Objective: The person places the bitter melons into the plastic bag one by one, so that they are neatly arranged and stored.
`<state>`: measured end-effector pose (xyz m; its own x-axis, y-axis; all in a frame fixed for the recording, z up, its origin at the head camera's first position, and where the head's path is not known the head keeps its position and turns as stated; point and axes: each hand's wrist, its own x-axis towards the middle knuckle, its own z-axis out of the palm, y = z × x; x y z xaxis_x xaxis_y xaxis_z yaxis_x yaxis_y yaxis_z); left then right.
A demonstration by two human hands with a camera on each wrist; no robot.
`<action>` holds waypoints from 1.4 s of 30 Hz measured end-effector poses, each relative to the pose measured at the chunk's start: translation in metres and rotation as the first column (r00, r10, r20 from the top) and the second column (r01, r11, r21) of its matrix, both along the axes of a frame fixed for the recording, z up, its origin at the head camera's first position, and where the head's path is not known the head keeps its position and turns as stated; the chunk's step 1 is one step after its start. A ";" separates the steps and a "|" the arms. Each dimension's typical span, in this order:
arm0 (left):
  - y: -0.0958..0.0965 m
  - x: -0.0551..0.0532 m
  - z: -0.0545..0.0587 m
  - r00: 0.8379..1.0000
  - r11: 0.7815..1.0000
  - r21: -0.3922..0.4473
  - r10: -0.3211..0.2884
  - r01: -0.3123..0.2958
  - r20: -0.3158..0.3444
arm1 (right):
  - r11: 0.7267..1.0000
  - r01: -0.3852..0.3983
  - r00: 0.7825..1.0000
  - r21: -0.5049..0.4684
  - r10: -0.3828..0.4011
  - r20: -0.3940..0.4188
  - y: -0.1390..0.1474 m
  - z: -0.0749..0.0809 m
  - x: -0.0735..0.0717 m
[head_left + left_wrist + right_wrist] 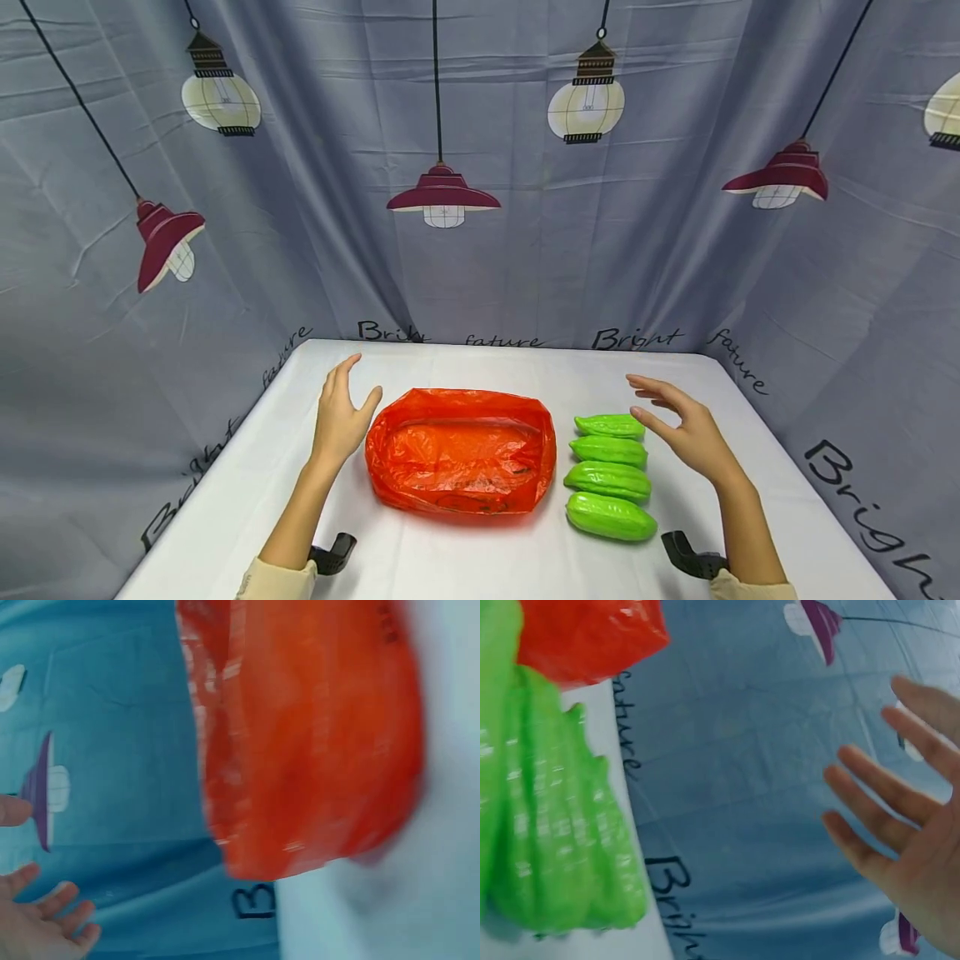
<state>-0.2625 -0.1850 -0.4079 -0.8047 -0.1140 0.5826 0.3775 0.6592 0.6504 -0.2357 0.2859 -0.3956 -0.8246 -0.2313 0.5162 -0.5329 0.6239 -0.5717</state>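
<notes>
And here you are, both hands raised above the white-covered table (pixel 442 558)! Your left hand (pixel 340 421) hangs just left of the crinkled, translucent red plastic bag (pixel 461 454), its thumb spread wide from the fingers. The bag sits mid-table, its mouth gaping. Over on your other side, your right hand (pixel 692 435) hovers beside four glossy, bright-green, elongated ridged vegetables (pixel 607 481), fingers stretched out, thumb parted. They line up front to back, right of the bag, while the grey-blue lamp-print curtain (pixel 487 275) drapes behind it all.
</notes>
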 end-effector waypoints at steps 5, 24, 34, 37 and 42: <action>0.002 0.003 -0.026 0.998 0.994 0.102 -0.044 0.048 -0.034 | 0.962 -0.263 0.961 -0.078 0.268 0.061 0.007 -0.020 0.008; 0.001 0.001 -0.088 0.997 0.971 0.232 -0.066 0.053 0.048 | 0.721 -0.641 0.652 -0.264 0.693 0.308 0.012 -0.075 0.021; -0.006 -0.003 -0.112 0.981 0.943 0.326 -0.124 0.069 0.152 | 0.705 -0.631 0.575 -0.324 0.705 0.415 0.008 -0.085 0.018; -0.008 -0.004 -0.116 0.980 0.949 0.310 -0.119 0.065 0.158 | 0.716 -0.621 0.567 -0.320 0.692 0.447 0.009 -0.086 0.019; -0.008 -0.003 -0.118 0.979 0.963 0.267 -0.096 0.045 0.181 | 0.751 -0.601 0.581 -0.275 0.647 0.494 0.011 -0.087 0.020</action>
